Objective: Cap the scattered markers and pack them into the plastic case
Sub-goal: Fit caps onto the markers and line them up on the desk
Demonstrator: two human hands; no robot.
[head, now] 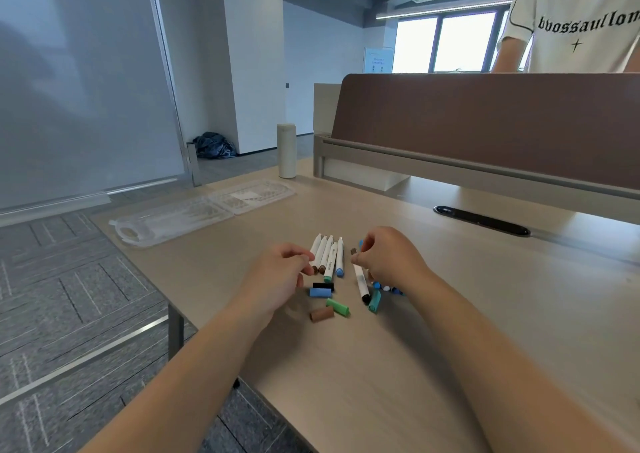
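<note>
Several white markers (328,254) lie side by side in a row on the table (381,366), with brown, green and blue ends toward me. My left hand (277,276) has thumb and forefinger at the near end of the leftmost marker; whether they pinch it is unclear. My right hand (389,258) pinches the far end of a white marker with a black near end (361,281). Loose caps lie between my hands: black (323,286), blue (319,292), green (337,307), brown (322,314) and teal (375,300). More markers (386,288) are partly hidden under my right hand. The clear plastic case (194,215) lies open at far left.
A pale cylindrical bottle (286,151) stands behind the case. A brown desk divider (485,123) runs along the back, with a person in a white shirt (575,19) behind it. A black cable slot (481,221) sits at right. The table's left edge drops to carpet.
</note>
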